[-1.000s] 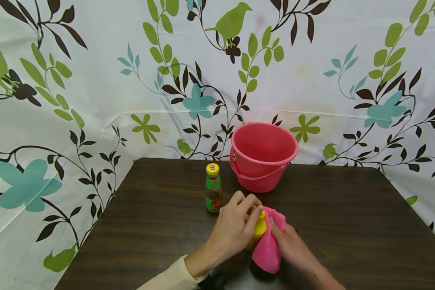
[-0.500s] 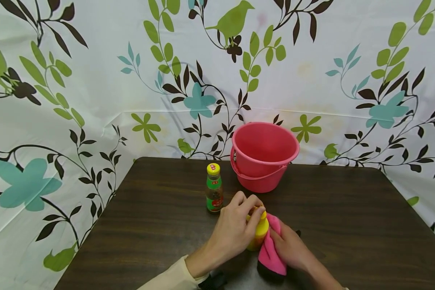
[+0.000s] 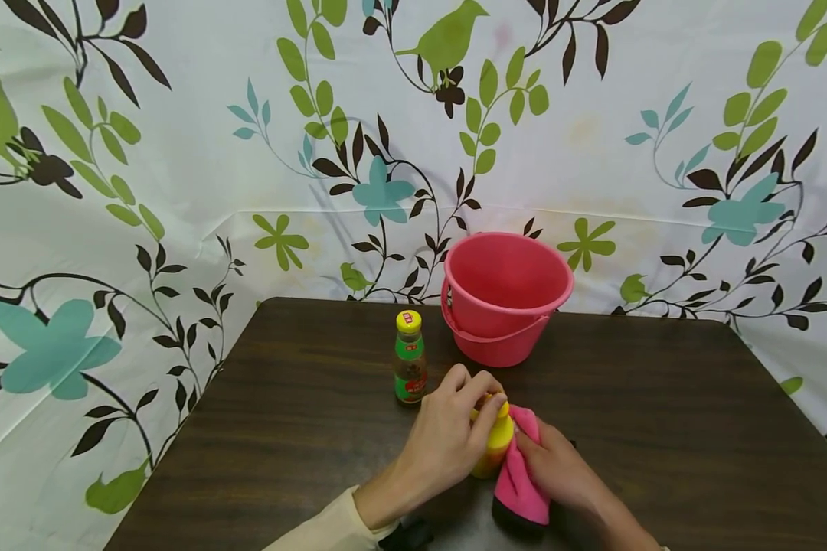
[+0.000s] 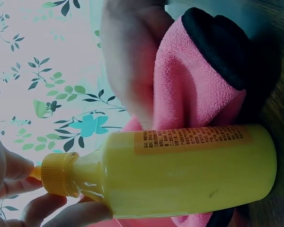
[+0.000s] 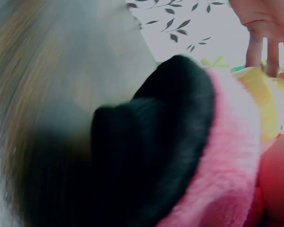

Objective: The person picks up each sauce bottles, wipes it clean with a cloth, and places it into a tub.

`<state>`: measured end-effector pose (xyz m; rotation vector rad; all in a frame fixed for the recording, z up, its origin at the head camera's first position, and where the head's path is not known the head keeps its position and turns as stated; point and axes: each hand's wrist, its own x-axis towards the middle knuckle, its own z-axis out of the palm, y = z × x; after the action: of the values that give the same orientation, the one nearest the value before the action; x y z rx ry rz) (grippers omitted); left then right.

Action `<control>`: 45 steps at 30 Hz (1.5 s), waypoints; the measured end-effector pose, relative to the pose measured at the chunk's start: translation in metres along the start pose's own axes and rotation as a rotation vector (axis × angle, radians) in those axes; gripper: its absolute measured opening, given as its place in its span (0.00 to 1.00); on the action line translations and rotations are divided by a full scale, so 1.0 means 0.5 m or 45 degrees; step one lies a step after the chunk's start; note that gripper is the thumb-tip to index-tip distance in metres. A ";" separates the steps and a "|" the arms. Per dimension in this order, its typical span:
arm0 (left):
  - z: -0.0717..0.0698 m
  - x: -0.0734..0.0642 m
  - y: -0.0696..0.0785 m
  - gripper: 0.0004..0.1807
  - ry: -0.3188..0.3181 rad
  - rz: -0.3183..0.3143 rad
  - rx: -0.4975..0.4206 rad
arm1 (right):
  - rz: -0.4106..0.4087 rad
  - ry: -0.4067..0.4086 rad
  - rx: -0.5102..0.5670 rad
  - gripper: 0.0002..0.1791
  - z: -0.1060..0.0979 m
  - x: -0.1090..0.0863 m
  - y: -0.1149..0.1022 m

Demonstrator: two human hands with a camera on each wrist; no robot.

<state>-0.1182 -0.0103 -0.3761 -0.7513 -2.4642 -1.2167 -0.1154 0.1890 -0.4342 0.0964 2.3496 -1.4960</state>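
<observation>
My left hand point(image 3: 444, 432) pinches the nozzle and neck of a yellow squeeze bottle point(image 4: 189, 177), which stands upright on the table. A small printed label shows on the bottle's side in the left wrist view. My right hand point(image 3: 561, 467) grips a pink fleecy cloth point(image 3: 521, 493) with a black edge and holds it against the bottle's right side. Folds of that cloth hide most of the right fingers. The cloth's dark edge hangs close over the tabletop. In the right wrist view the cloth fills the middle, with the left fingers beyond it.
A glass bottle point(image 3: 410, 371) with a yellow cap and green-and-red label stands just left of the hands. Behind them, near the far table edge, is a pink bucket point(image 3: 499, 348) with its handle down. A patterned curtain point(image 3: 179, 153) hangs behind the dark wooden table point(image 3: 303, 383).
My right hand and the cloth have shifted a little right along the bottle, and the cloth's lower end now hangs further right. My left hand keeps its hold on the bottle's top.
</observation>
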 end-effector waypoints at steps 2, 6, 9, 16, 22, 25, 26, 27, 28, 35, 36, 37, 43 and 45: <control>0.001 0.001 0.000 0.03 0.003 0.007 0.006 | 0.022 -0.020 0.069 0.27 -0.004 -0.004 -0.006; 0.001 0.001 -0.001 0.03 0.012 0.018 0.023 | 0.015 -0.054 0.164 0.28 -0.011 -0.015 -0.016; 0.002 0.002 -0.001 0.04 0.021 0.035 0.034 | -0.003 -0.079 0.232 0.29 -0.013 -0.024 -0.025; 0.002 0.002 -0.001 0.03 0.027 0.038 0.032 | -0.003 -0.069 0.356 0.32 -0.008 -0.039 -0.045; 0.003 0.002 0.001 0.03 0.025 0.039 0.030 | 0.007 -0.022 0.418 0.30 -0.009 -0.048 -0.056; 0.003 0.002 0.001 0.04 0.022 0.032 0.036 | 0.024 0.003 0.451 0.30 -0.011 -0.055 -0.065; 0.003 0.002 0.001 0.04 0.020 0.030 0.038 | 0.027 0.013 0.458 0.30 -0.012 -0.057 -0.067; 0.003 0.002 0.001 0.04 0.018 0.028 0.039 | 0.029 0.021 0.467 0.30 -0.013 -0.060 -0.070; 0.003 0.002 0.001 0.04 0.017 0.024 0.039 | 0.029 0.032 0.477 0.30 -0.014 -0.062 -0.074; 0.005 0.003 0.000 0.03 0.032 0.047 0.047 | -0.009 0.107 0.548 0.27 -0.018 -0.078 -0.092; 0.005 0.003 0.000 0.04 0.032 0.048 0.047 | -0.011 0.117 0.555 0.27 -0.019 -0.080 -0.094; 0.005 0.003 0.000 0.03 0.032 0.047 0.046 | -0.007 0.127 0.558 0.27 -0.020 -0.082 -0.096; 0.005 0.004 0.001 0.03 0.021 0.044 0.049 | -0.034 0.142 0.600 0.29 -0.030 -0.092 -0.103; 0.004 0.004 0.001 0.03 0.019 0.045 0.046 | -0.071 0.140 0.614 0.29 -0.033 -0.094 -0.104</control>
<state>-0.1195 -0.0079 -0.3762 -0.7698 -2.4435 -1.1577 -0.0883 0.1868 -0.3674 0.2387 2.0323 -2.1038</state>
